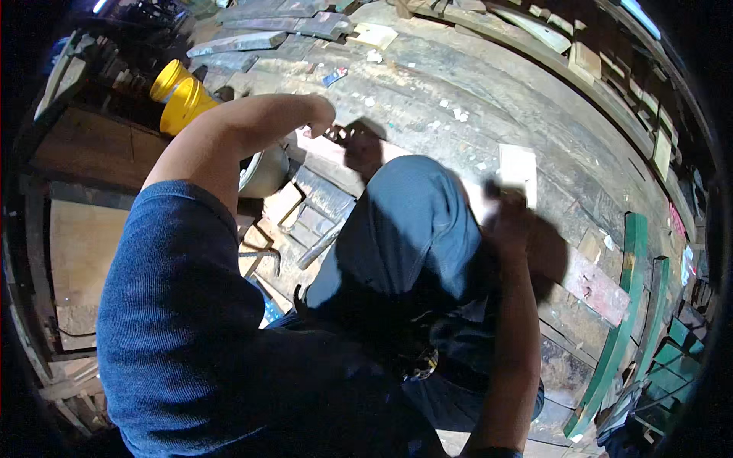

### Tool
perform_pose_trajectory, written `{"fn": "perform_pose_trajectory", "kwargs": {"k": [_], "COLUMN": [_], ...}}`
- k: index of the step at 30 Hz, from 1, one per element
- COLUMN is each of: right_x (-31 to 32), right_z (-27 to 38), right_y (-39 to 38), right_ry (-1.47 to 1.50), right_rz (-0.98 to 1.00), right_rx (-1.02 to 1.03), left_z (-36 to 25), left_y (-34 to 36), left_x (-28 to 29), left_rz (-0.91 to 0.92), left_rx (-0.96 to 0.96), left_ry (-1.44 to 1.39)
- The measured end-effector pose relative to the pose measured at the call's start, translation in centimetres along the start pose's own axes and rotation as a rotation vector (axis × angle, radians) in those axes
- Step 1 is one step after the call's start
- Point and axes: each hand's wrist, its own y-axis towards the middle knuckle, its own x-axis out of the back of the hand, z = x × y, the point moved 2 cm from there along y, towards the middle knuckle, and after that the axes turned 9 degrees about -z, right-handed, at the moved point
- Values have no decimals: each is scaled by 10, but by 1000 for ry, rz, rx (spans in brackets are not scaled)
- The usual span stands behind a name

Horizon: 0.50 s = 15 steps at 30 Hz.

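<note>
My left hand (319,116) is at the far left end of a long pale wooden plank (599,292), its fingers bent down and closed. What they grip is too small and hidden to make out. The plank passes under my raised knee (416,198) and runs off to the lower right. Beyond the knee, my right hand (507,229) is closed in a fist over the plank. A dark object (500,188) sticks out past that fist, blurred and in shadow, so its kind is unclear.
Two yellow buckets (185,105) and a pale round container (264,174) stand at the left. Wood offcuts (282,202) lie below, near a dark metal bar (319,246). Green-painted timbers (620,336) lie right. A pale board (518,166) rests on the plank floor (458,84), with scraps about.
</note>
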Motion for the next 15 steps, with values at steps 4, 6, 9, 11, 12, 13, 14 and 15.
{"fn": "perform_pose_trajectory", "kwargs": {"k": [4,6,9,11,12,13,14,15], "right_x": [26,35,39,46,57,51,47,43], "right_z": [14,34,35,9,21,18,28,26], "right_y": [26,42,50,25,46,44,55,43], "right_ry": [652,630,730,633,683,660,670,637], "right_rz": [49,-128,-212,-57,-42,-73,-132,-47], "right_rx": [-119,-198,-230,-289,-304,-288,-254,-302], "left_z": [7,79,129,65,87,72,100,77], "left_y": [30,52,31,9,-15,-33,-45,-42], "left_x": [-16,-70,-101,-33,-49,-42,-75,-73], "left_rz": [615,353,21,80,-88,-129,-403,-185], "left_rx": [14,-330,-420,-633,-525,-307,-707,-500], "left_ry": [-301,-151,-570,-1160,-948,-1030,-877,-1224]}}
